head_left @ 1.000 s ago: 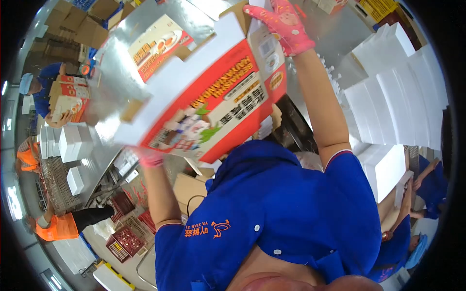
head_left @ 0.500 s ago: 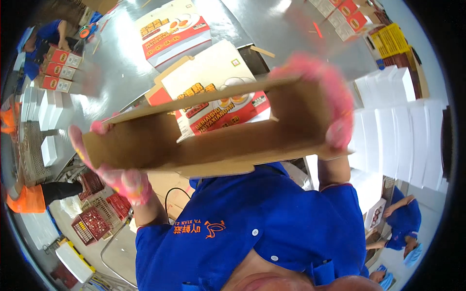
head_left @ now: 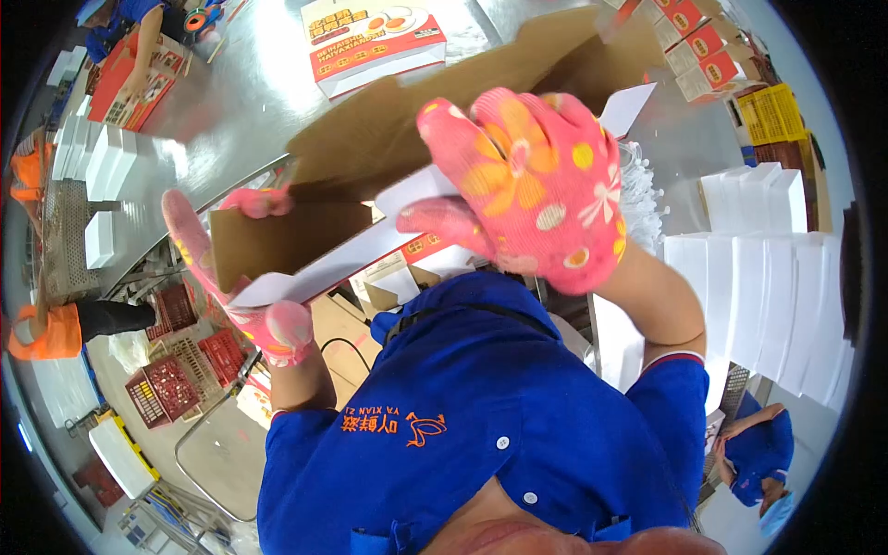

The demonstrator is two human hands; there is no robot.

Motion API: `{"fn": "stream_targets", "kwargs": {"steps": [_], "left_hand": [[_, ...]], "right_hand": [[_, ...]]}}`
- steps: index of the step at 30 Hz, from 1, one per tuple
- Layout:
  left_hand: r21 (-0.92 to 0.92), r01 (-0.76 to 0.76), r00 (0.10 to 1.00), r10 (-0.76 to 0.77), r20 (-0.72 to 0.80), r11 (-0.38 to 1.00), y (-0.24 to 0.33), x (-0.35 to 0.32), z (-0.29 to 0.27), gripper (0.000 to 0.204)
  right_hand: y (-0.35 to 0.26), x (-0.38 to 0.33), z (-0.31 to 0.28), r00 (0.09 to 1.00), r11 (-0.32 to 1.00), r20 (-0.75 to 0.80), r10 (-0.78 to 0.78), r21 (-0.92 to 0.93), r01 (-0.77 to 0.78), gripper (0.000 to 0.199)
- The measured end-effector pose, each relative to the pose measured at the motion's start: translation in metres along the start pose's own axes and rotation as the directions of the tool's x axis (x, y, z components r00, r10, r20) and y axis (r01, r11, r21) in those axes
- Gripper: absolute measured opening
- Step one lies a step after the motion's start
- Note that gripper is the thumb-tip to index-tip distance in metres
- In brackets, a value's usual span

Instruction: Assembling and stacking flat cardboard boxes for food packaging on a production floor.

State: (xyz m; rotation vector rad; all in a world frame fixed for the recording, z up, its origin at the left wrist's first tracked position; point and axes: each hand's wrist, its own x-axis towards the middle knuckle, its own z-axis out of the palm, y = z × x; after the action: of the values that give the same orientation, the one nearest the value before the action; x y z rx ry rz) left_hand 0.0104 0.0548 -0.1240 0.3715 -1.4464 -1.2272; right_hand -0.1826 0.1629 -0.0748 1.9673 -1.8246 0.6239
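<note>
A cardboard box (head_left: 370,139), brown inside with white edges and some red print outside, is held tilted in front of my body with its hollow side up. My left hand (head_left: 273,328), in a pink patterned glove, is closed around the box's left end, some fingertips showing over the far edge. My right hand (head_left: 527,190), in a pink flowered glove, lies across the box's near white edge. Its thumb is on the near side and its fingers reach toward the inside; some fingertips are hidden behind the hand.
A printed red-and-white carton (head_left: 375,46) sits on the metal table (head_left: 213,139). Stacked white boxes (head_left: 749,277) stand at the right, near a yellow crate (head_left: 772,113). Red crates (head_left: 166,388) are at lower left. Co-workers (head_left: 758,453) are at right and left.
My right hand has moved from the box's right end to its near edge. The box has tilted, its right end rising away. My left hand stays on the left end.
</note>
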Motion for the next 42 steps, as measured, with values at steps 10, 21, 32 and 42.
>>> {"fn": "stream_targets", "kwargs": {"steps": [10, 21, 32, 42], "left_hand": [[0.099, 0.063, 0.991, -0.050, -0.128, 0.993, 0.005, -0.012, 0.001, 0.094], [0.398, 0.416, 0.803, -0.536, 0.260, 0.817, 0.022, -0.004, -0.005, 0.080], [0.707, 0.216, 0.774, -0.560, 0.296, 0.673, 0.016, 0.001, -0.013, 0.090], [0.550, 0.125, 0.859, -0.368, 0.356, 0.826, 0.003, 0.004, -0.007, 0.080]], "right_hand": [[0.015, 0.002, 0.021, 0.487, 0.877, 0.872, 0.045, 0.199, -0.438, 0.053], [-0.013, -0.015, -0.010, 0.952, 0.998, 0.304, 0.032, -0.063, -0.014, 0.028], [0.055, -0.072, 0.000, 0.774, 0.080, 0.527, 0.351, 0.806, -0.586, 0.044], [0.055, -0.062, 0.002, 0.897, 0.909, 0.150, 0.415, -0.020, -0.417, 0.086]]}}
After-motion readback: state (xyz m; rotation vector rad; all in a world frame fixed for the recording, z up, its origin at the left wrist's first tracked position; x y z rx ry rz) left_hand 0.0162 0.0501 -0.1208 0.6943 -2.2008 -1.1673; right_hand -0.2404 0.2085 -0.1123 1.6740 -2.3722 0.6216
